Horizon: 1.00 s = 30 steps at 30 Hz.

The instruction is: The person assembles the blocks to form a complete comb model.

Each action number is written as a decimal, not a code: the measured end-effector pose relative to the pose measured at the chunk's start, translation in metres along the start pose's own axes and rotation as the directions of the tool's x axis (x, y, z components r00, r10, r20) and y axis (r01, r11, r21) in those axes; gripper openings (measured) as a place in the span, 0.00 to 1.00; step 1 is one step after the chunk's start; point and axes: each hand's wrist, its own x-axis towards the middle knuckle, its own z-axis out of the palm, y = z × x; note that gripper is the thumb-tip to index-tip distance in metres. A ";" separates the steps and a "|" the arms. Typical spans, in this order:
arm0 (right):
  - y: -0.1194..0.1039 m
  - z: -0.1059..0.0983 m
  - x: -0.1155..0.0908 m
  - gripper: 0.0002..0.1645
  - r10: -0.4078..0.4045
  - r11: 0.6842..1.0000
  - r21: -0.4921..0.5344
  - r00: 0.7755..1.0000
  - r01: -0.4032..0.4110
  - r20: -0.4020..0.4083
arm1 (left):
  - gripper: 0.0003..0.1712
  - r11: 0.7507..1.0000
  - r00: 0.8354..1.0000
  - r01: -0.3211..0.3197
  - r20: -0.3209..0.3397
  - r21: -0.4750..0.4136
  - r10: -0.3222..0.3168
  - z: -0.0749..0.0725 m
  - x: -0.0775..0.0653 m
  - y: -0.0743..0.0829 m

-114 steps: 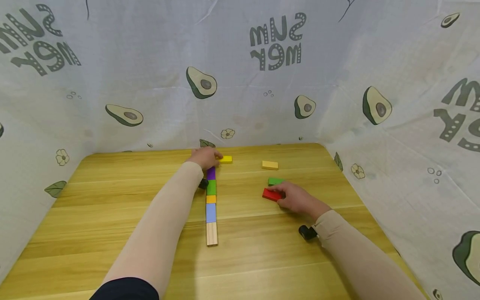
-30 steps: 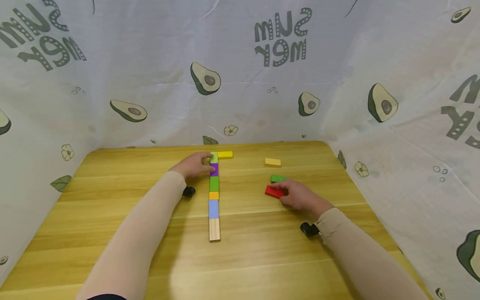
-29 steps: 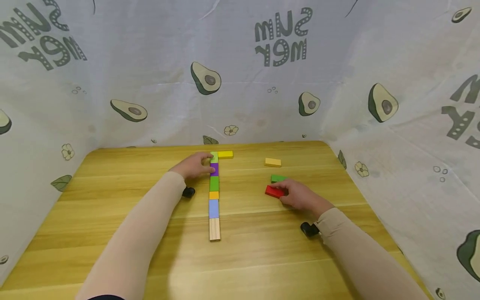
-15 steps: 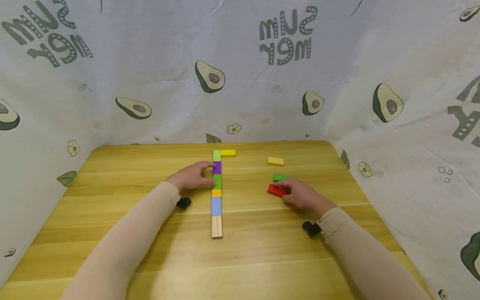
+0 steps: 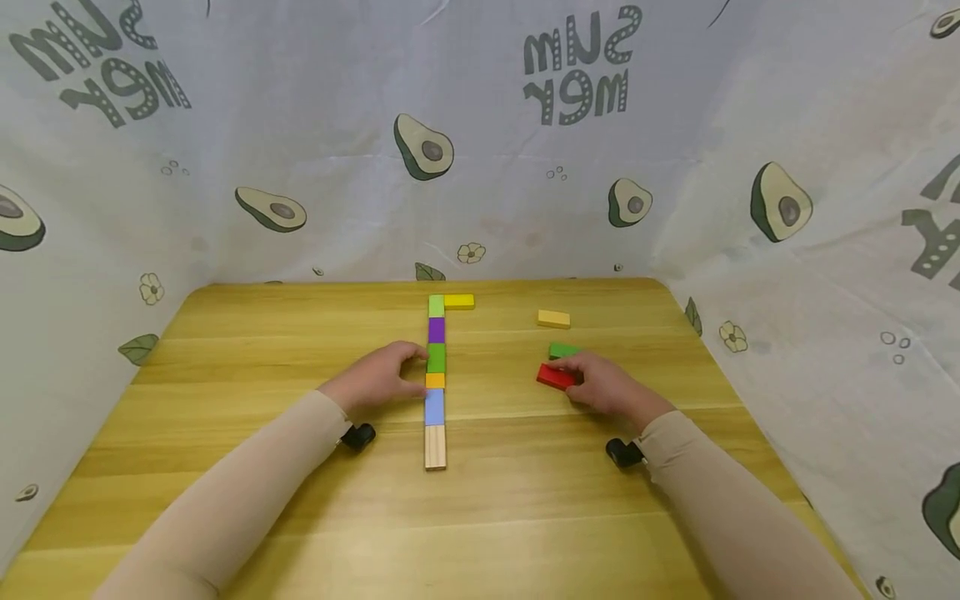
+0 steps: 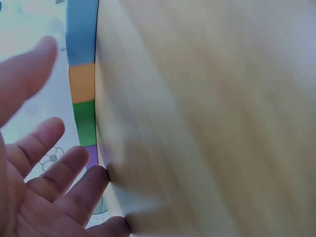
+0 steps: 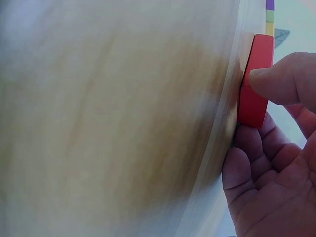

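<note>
A straight row of blocks runs away from me on the table: plain wood (image 5: pixel 435 447), blue (image 5: pixel 434 407), orange (image 5: pixel 435 381), green (image 5: pixel 437 358), purple (image 5: pixel 437 330) and light green (image 5: pixel 437 306). A yellow block (image 5: pixel 459 302) sits crosswise against the row's far end. My left hand (image 5: pixel 380 375) is at the row's left side, fingers spread and holding nothing; its fingertips are near the green and blue blocks. With thumb and fingers my right hand (image 5: pixel 609 387) pinches a red block (image 5: pixel 555 377) low at the table. Just behind it lies another green block (image 5: pixel 562 351), partly hidden.
A pale yellow block (image 5: pixel 553 319) lies alone toward the back right. Behind and beside the wooden table (image 5: pixel 510 508) hangs a white cloth (image 5: pixel 330 83) printed with avocados. Each wrist carries a small black camera.
From the row's far end my left hand has slid nearer along its left side, uncovering the light green and purple blocks. My right hand stays on the red block; the head view shifts slightly.
</note>
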 end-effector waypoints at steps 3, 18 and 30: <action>-0.001 -0.001 0.000 0.35 -0.003 1.000 -0.002 1.000 0.003 -0.006 | 0.33 0.999 1.000 -0.016 -0.008 0.036 0.017 0.001 -0.003 0.001; 0.001 0.000 0.002 0.35 -0.002 1.000 -0.014 1.000 0.002 -0.013 | 0.24 0.986 0.997 -0.007 -0.077 0.165 0.020 0.006 0.002 0.009; 0.002 0.001 0.002 0.34 -0.009 0.999 -0.036 1.000 0.008 -0.018 | 0.32 0.995 1.000 -0.010 -0.020 0.101 0.012 0.007 -0.004 0.007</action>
